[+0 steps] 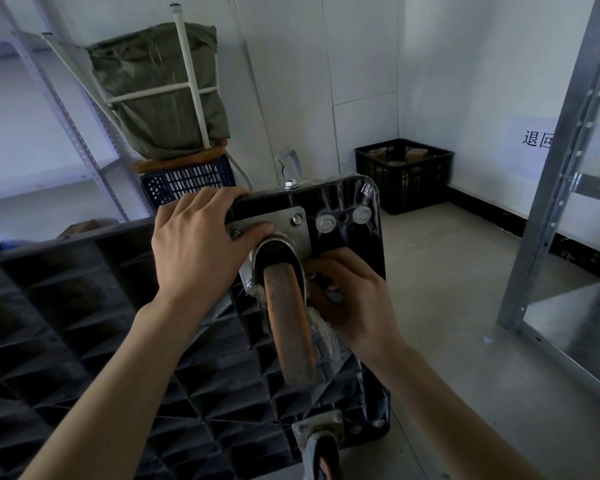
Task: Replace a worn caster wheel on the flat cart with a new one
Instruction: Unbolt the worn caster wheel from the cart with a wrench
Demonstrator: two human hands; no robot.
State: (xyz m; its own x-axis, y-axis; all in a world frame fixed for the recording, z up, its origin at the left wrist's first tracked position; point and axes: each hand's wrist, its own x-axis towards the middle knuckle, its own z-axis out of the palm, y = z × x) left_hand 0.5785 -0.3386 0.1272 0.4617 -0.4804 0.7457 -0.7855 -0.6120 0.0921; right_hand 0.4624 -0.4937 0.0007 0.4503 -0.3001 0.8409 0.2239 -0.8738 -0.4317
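At centre frame the flat cart (pixel 84 306) is seen with its ribbed underside exposed, and the worn caster wheel (pixel 291 323) is still held to it by its mounting plate (pixel 291 230). The cart's upper edge is gripped by the left hand (pixel 194 244), thumb laid across the plate. The right hand (pixel 354 299) is curled in beside the fork, fingertips hidden, so what is pinched cannot be told. A bolt (pixel 296 220) is visible in the plate's upper right corner. A loosened nut could be dropped among the ribs, and the cart could tip if the left grip is eased. Frayed fibres at the axle may snag fingers. At right, wall lettering (pixel 537 138) reads "退回", cut off
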